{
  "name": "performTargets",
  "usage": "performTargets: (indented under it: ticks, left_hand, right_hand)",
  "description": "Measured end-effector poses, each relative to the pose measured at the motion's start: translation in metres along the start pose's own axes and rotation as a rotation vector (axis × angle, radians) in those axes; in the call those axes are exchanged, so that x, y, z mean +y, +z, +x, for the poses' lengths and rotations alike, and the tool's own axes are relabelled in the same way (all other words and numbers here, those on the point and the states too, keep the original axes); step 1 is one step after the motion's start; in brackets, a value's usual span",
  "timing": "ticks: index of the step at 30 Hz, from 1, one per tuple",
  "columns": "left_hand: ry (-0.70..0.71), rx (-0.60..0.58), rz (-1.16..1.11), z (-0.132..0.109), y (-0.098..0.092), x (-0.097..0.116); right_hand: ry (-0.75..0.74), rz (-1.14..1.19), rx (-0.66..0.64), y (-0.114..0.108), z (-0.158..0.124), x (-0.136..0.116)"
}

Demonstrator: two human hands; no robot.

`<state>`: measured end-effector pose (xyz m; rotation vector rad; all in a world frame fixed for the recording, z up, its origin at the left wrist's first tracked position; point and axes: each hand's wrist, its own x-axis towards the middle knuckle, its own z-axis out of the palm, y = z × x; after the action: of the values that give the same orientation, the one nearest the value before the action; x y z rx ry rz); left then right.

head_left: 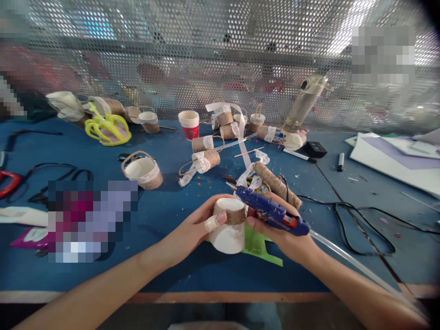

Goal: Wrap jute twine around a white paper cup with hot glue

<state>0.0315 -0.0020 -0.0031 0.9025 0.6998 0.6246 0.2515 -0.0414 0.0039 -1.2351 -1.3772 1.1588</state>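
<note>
My left hand (206, 220) is wrapped round a white paper cup (227, 240) whose one end carries a band of brown twine (235, 216). The thumb, with a pale bandage on it, presses on the cup's side. In my right hand (275, 229) is a blue hot glue gun (268, 206), its nozzle pointing up and left, just past the cup's twine end. A long clear glue stick (360, 266) sticks out from its back. Behind the gun lies a roll of twine (275, 183). Under the cup is a piece of green paper (259, 247).
Several twine-wrapped cups lie farther back, one handled cup (146, 174) nearer on the left. A red cup (189, 124) stands behind. Black cord (338, 220) loops across the right. White sheets (374, 158) lie far right; a perforated metal screen (206, 59) closes off the back.
</note>
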Motion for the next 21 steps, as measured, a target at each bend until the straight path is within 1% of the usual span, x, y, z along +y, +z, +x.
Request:
performTargets:
  ticks: [6,9,11,14,17,18,21]
  left_hand:
    - [-0.035,-0.034,-0.001,0.002,-0.006,-0.006]
    - [-0.065,-0.042,0.045,0.001,-0.004,-0.004]
    - [-0.045,-0.023,0.117,-0.001,-0.002,0.0]
    - [0.075,0.033,0.346,-0.006,0.002,0.011]
    - [0.171,-0.003,0.629,-0.011,0.001,0.024]
    - [0.194,-0.007,0.744,-0.012,-0.001,0.029]
    - [0.229,0.04,1.121,-0.013,-0.011,0.041]
  right_hand:
    - [-0.157,0.007,0.002,-0.003,0.001,-0.001]
    - [-0.144,0.03,0.014,-0.004,0.0,-0.002]
    - [-0.125,0.036,-0.027,-0.005,0.0,-0.001]
    - [-0.147,0.045,-0.073,-0.005,-0.001,0.001]
    - [-0.127,0.015,-0.095,-0.005,-0.001,0.002]
    - [-0.111,0.003,-0.1,-0.005,-0.002,0.002]
    - [-0.072,-0.002,-0.09,-0.004,-0.003,0.001]
